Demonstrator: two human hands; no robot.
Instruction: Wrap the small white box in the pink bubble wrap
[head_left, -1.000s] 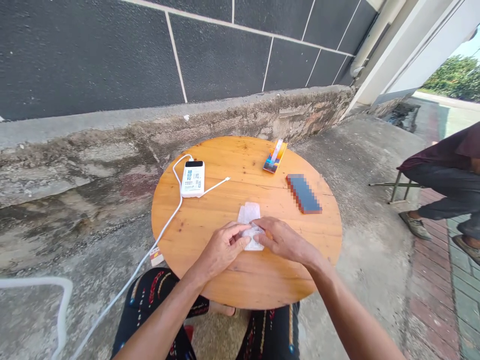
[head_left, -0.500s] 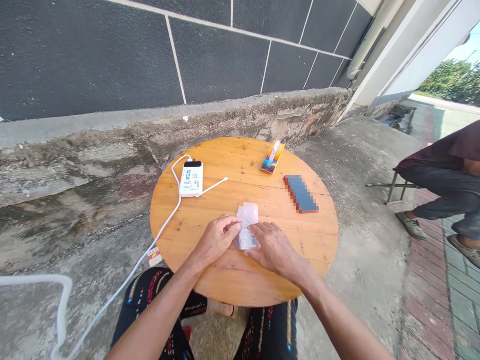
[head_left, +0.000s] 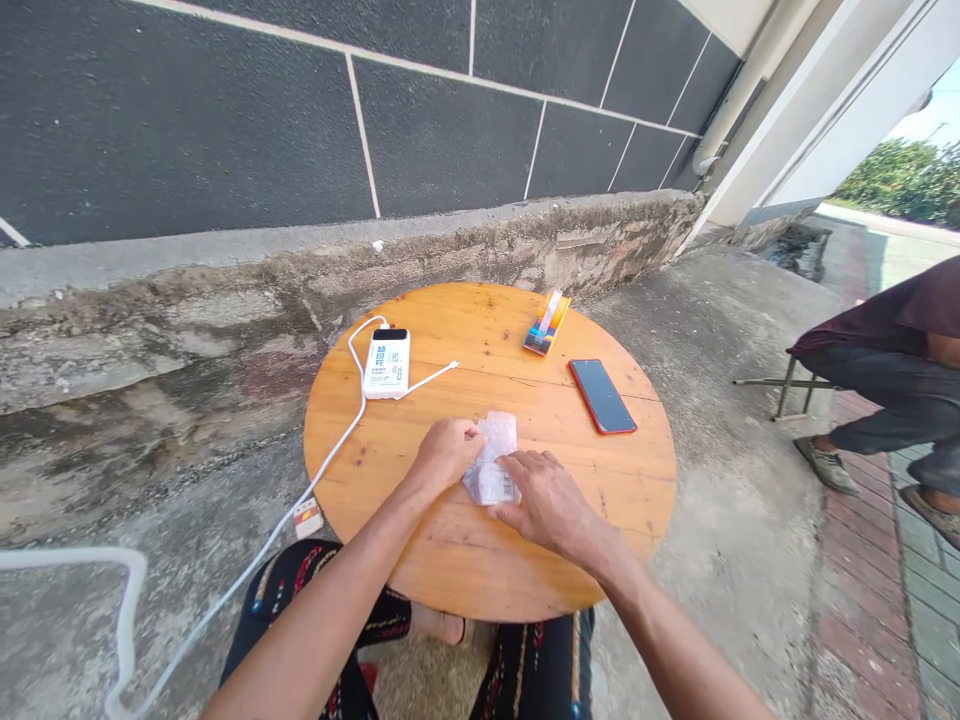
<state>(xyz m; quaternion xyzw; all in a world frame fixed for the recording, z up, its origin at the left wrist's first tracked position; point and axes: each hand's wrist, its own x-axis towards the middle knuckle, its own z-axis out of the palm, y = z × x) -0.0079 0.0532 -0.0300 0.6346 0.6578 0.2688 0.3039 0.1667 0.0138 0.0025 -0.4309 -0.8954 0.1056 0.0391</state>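
Note:
Clear bubble wrap (head_left: 498, 428) lies on the round wooden table in front of me, around a small white box (head_left: 495, 486) with what looks like a barcode label. My left hand (head_left: 450, 450) is closed, its fingertips pinching the wrap's left edge. On the right side, my right hand (head_left: 546, 492) holds the packet against the table, fingers over its top and thumb at the near corner. What the box contains is hidden.
A white power bank (head_left: 388, 364) with a white cable (head_left: 334, 445) stands at the table's left. Farther back lies a colourful small box (head_left: 547, 325); a red-edged phone (head_left: 603, 396) is at the right. A seated person (head_left: 885, 390) is beyond the table.
My left fingers have curled tighter and moved slightly up and left at the wrap's edge. The right hand stays nearly in place on the packet. The view has shifted slightly.

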